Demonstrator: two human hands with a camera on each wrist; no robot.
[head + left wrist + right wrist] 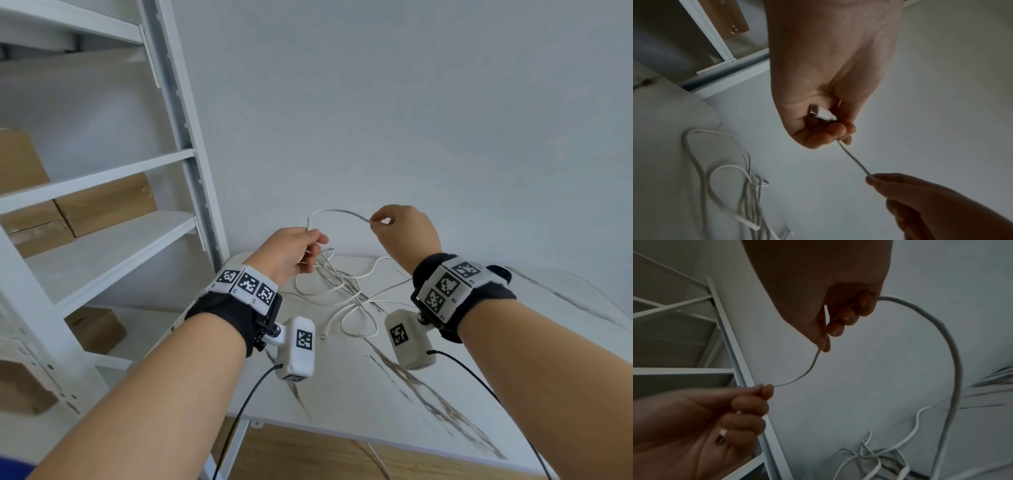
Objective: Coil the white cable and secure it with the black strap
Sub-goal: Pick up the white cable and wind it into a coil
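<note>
Both forearms reach forward and up from the bottom of the head view, hands raised above the white marble-patterned table and near each other, in front of a plain white wall.

The left hand is turned thumb-side up, its fingers curled in toward the palm. They grip the white cable close to one end — the left wrist view shows the end's connector, a white body with a metal tip, lying inside the curled fingers against the palm, tip pointing back toward the wrist.

The right hand sits a little higher and further right, back of the hand toward the head camera, knuckles bent. Its thumb and forefinger pinch the cable at a point further along; the other fingers are folded in beneath.

Between the two hands a short length of cable arches upward in a hump, running roughly left to right. In the right wrist view it shows as a shallow curve from the left fingertips to the pinch of the right hand.

Past the right hand the cable bends over and drops down to the table, where the rest lies in loose, overlapping loops between and below the hands. The other connector rests flat on the tabletop at the near edge of that tangle, pointing toward the person.

At left stands a white metal shelf unit holding brown cardboard boxes.
</note>
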